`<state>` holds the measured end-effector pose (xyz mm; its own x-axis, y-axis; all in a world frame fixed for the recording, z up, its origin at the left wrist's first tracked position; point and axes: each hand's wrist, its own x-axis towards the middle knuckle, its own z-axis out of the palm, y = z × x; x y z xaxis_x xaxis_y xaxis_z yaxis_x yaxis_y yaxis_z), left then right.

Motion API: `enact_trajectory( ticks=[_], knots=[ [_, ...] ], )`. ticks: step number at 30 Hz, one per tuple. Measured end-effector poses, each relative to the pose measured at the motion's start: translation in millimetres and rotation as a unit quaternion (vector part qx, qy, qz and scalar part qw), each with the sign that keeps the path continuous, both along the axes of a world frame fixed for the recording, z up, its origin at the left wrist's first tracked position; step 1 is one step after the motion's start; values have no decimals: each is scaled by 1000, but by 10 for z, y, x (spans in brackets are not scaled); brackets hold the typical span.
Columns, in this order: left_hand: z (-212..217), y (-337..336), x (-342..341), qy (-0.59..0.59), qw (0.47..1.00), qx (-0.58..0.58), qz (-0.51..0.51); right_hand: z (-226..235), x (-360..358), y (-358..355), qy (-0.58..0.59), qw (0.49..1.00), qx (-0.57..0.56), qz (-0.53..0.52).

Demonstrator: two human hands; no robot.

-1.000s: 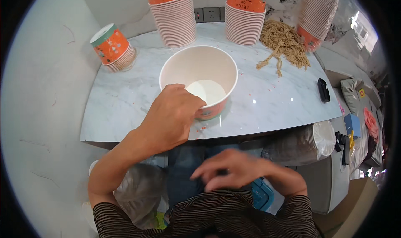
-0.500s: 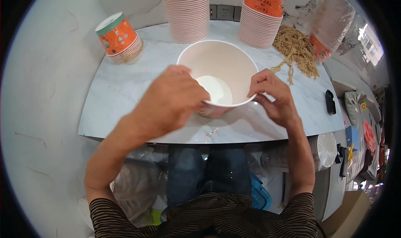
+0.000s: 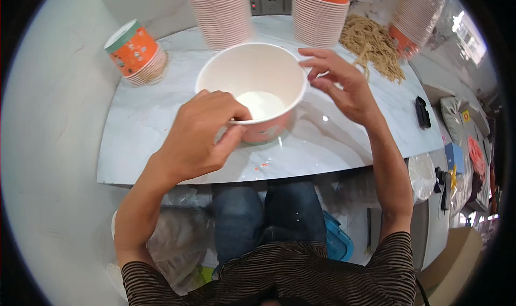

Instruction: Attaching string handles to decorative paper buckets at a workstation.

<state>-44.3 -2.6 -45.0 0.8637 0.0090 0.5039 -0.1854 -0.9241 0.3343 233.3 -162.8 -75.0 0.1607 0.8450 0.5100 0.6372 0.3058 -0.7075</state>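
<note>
A large paper bucket (image 3: 247, 69) stands upright on the table in front of me, its mouth tilted a little my way. It is white inside and orange with a green base band outside. My left hand (image 3: 201, 131) pinches its near left rim, fingers inside and thumb outside. At the right rim is my right hand (image 3: 344, 83), fingers apart and holding nothing. Whether its fingertips touch the rim I cannot tell. Small orange-red bits (image 3: 262, 167) lie on the table near the bucket's base.
On the marble-patterned table (image 3: 145, 128) stand tall bucket stacks (image 3: 221, 18) (image 3: 321, 21) at the back and a short upside-down stack (image 3: 134, 53) at left. Tan twine (image 3: 371, 45) lies beside a plastic-wrapped stack (image 3: 416, 21). A black object (image 3: 422, 112) sits at the right edge.
My right hand has let go of the rim and opened. My left hand still grips it. The bucket appears slightly turned, partly because the view has shifted.
</note>
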Motion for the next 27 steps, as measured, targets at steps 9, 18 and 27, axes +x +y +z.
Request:
enact_trajectory(
  ticks=[9,18,27],
  knots=[
    [16,-168,24,14,994,-54,90,-253,1229,-727,45,961,-77,-260],
    [74,-168,113,89,985,-17,149,-336,1344,-792,-109,917,-203,-325],
    [-270,-698,420,-170,974,152,-2,-484,1294,-428,-132,956,-133,-224]
  ],
)
